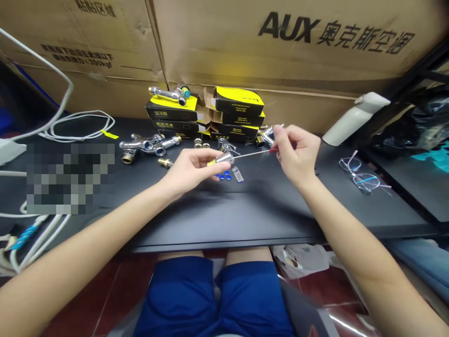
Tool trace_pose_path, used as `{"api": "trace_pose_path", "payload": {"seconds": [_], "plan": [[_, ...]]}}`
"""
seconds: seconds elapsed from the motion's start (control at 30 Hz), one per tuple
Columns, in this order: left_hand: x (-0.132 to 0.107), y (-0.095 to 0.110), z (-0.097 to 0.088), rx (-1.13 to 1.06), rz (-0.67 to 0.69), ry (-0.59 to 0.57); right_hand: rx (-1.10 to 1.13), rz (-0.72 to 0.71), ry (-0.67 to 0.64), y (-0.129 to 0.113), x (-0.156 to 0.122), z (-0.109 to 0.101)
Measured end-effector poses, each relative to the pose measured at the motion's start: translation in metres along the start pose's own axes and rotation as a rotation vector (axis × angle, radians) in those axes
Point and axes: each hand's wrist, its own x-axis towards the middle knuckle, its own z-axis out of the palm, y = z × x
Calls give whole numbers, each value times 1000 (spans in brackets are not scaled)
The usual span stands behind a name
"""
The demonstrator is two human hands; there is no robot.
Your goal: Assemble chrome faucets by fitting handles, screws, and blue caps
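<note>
My left hand (191,171) grips a small chrome faucet fitting (224,158) between thumb and fingers, with a bit of yellow showing at its near end. My right hand (296,154) pinches the red grip of a thin steel rod (252,154), whose tip reaches the chrome fitting. A second chrome piece (269,135) shows just behind my right fingers, partly hidden. Below my left fingertips lie several small blue caps (224,175) beside a clear plastic sachet (238,174).
Chrome faucets (147,145) and a brass fitting (165,162) lie left on the black table (224,220). Yellow-and-black boxes (238,100) stand at the back against cardboard cartons (280,42). Eyeglasses (363,175), a white bottle (356,119) and a white cable (80,126) flank them.
</note>
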Motion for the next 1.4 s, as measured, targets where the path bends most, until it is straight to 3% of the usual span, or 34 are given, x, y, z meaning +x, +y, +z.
{"api": "trace_pose_path", "payload": {"seconds": [0.1,0.27,0.47,0.87,0.93,0.97,1.1,1.17,1.3,1.4], "plan": [[3,3,-2,-57,32,73,-146,-94,-136,3,-4,1],[5,3,-4,-142,40,170,-163,-185,-316,-2,-12,5],[3,1,-5,-84,-110,84,-138,-315,-374,-2,-18,7],[1,5,-4,-198,1,116,-155,-338,-357,-5,-28,10],[1,4,-6,-161,56,113,-45,-199,-401,-10,-28,11],[0,5,-7,-137,100,101,42,-48,-442,-12,-27,11],[-4,10,-13,-112,274,-3,516,767,-710,-26,-24,15],[-6,13,-16,-124,318,-56,730,1051,-785,-29,-25,17],[-9,12,-21,-48,372,-47,1003,1358,-822,-25,-32,23],[-9,9,-21,8,416,-12,1127,1464,-867,-18,-37,25]]}}
